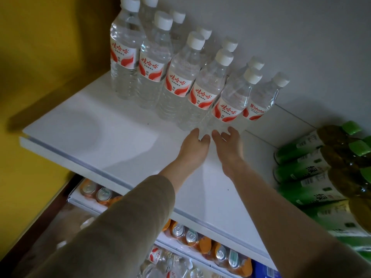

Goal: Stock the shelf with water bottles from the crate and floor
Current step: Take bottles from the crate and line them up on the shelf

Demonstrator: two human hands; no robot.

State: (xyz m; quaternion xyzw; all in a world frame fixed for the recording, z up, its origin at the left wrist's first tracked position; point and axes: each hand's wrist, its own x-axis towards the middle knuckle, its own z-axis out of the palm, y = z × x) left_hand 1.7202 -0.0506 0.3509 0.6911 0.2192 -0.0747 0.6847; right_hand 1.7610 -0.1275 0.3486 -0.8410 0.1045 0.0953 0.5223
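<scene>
Water bottle ends the shelf's front row, label outward; left hand and right hand cup its base with curled fingers, probably nudging it into line.

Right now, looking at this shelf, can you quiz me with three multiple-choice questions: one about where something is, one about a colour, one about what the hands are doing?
1. Where are the green-capped bottles?
A) right of the water bottles
B) left of them
C) behind them

2. What colour are the water bottles' caps?
A) blue
B) white
C) red

3. What are the hands doing?
A) each lifts a can
B) both hang idle
C) both hold the base of one front water bottle

Answers:
1 A, they sit at the right end of the shelf.
2 B, every cap in view on the water is white.
3 C, the left hand and right hand curl around its base from either side.
</scene>
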